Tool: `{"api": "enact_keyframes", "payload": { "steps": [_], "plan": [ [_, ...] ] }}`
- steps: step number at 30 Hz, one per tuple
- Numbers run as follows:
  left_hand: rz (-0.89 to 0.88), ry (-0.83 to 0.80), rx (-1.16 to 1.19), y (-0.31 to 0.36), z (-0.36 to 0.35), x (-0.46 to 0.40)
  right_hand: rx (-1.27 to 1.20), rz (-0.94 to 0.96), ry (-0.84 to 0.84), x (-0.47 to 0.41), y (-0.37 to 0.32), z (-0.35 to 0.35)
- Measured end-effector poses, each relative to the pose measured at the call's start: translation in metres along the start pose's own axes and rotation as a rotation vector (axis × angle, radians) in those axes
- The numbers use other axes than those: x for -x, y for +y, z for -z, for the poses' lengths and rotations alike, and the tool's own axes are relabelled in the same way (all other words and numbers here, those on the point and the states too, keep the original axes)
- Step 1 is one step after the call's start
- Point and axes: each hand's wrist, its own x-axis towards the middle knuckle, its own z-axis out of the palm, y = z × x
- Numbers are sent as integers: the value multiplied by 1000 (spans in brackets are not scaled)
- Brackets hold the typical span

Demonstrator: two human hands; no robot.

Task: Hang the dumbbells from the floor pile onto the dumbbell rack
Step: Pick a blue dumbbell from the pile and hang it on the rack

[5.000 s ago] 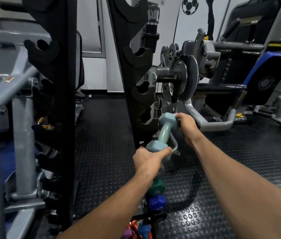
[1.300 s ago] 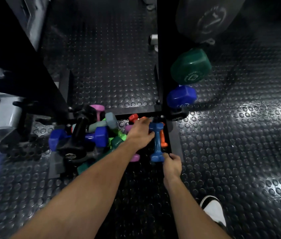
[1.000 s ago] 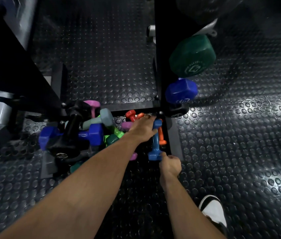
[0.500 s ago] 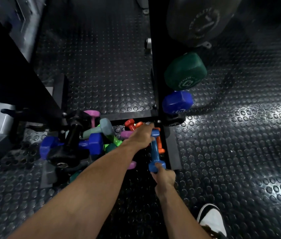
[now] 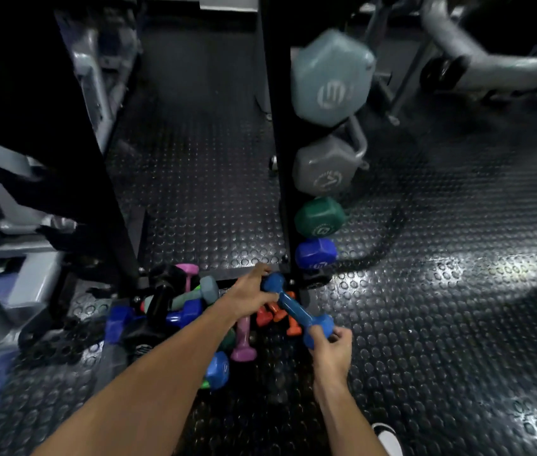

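We hold the blue dumbbell (image 5: 296, 309) by both ends at lower centre, left hand (image 5: 250, 296) and right hand (image 5: 333, 345) closed on it above the floor pile (image 5: 191, 311), risking a slip onto the pile or a knock against the rack (image 5: 275, 143).

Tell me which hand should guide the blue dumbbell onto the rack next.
Probably the right hand: it grips the blue dumbbell by its near head, on the side of the rack post. The left hand holds its far head, reaching over the floor pile.

Blue dumbbell (image 5: 296, 310), black studded floor (image 5: 441, 307)
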Motion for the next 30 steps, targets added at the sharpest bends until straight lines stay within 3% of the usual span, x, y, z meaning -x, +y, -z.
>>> {"api": "enact_keyframes", "payload": {
  "steps": [6, 15, 22, 30],
  "plan": [
    [-102, 54, -24, 51, 21, 45, -24, 200, 32, 24, -72, 28],
    [-197, 170, -9, 132, 62, 104, -64, 438, -87, 61, -166, 67],
    [-266, 171, 175, 179, 93, 146, -142, 523, -204, 90, -233, 89],
    [-299, 279, 327, 236, 121, 177, -41, 678, -262, 119, -355, 93]
  ]
}}
